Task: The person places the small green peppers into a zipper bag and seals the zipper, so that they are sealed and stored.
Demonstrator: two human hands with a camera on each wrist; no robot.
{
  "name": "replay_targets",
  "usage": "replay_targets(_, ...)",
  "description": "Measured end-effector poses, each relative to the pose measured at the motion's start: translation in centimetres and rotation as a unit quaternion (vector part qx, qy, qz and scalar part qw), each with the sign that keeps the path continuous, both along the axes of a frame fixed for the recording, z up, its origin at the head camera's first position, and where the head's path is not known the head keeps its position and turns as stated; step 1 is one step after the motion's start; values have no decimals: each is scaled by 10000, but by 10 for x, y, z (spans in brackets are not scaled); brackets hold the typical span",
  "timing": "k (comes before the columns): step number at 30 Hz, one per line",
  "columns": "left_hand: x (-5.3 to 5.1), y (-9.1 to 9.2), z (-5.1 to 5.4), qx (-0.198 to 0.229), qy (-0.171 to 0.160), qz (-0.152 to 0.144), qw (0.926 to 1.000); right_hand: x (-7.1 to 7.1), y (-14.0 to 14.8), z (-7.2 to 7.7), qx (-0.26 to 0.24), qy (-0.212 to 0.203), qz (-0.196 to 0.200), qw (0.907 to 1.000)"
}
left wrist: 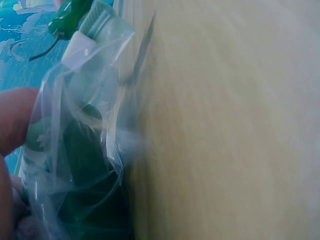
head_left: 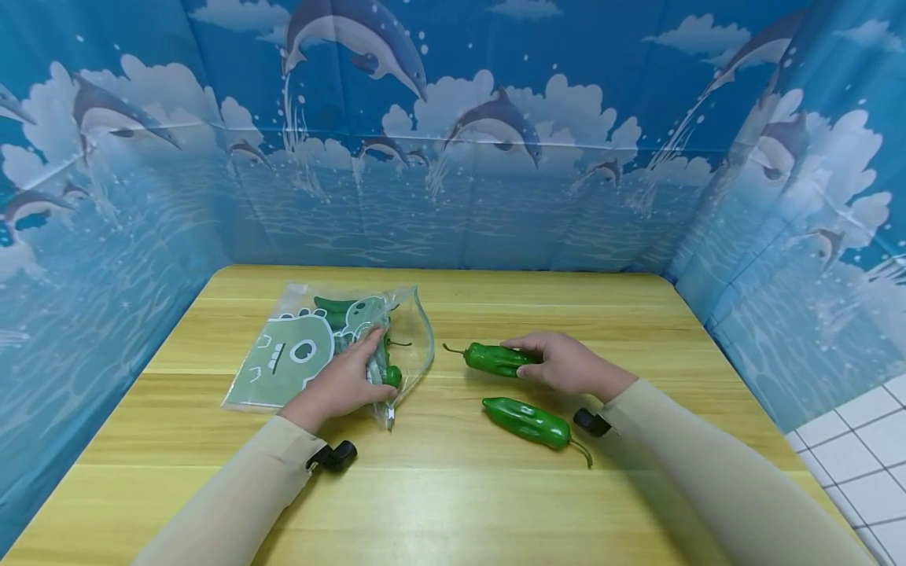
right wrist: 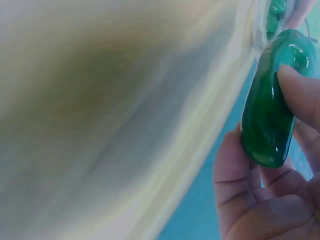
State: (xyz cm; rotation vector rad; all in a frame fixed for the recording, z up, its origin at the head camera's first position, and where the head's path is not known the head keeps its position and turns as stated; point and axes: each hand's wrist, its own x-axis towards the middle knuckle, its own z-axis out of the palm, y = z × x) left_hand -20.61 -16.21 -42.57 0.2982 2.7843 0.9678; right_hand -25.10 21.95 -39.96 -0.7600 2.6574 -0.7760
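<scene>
Head view is bright and evenly lit, light looks overhead: pale glare on the near table (head_left: 439, 503), hard white glints on the loose pepper (head_left: 527, 422), sheen on the plastic bag (head_left: 276, 354), soft shadow beside the right sleeve (head_left: 708, 456), wide-angle stretch toward the edges. Left wrist view is hazy and low-contrast, table smeared out of focus, bag soft with milky reflections. Right wrist view has a washed-out, blurred table with a broad dim shadow across it, while the held pepper (right wrist: 270, 115) is fairly crisp with bright highlights.
</scene>
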Motion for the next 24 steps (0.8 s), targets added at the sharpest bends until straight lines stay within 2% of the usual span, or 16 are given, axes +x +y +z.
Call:
replay_targets(15,0,0,1,18,10,-2,10000,-4,-35,24,209,233,38,9995)
replay_targets(24,0,-1,1,35,30,11,10000,-9,-65,27,412,343,-68,9985)
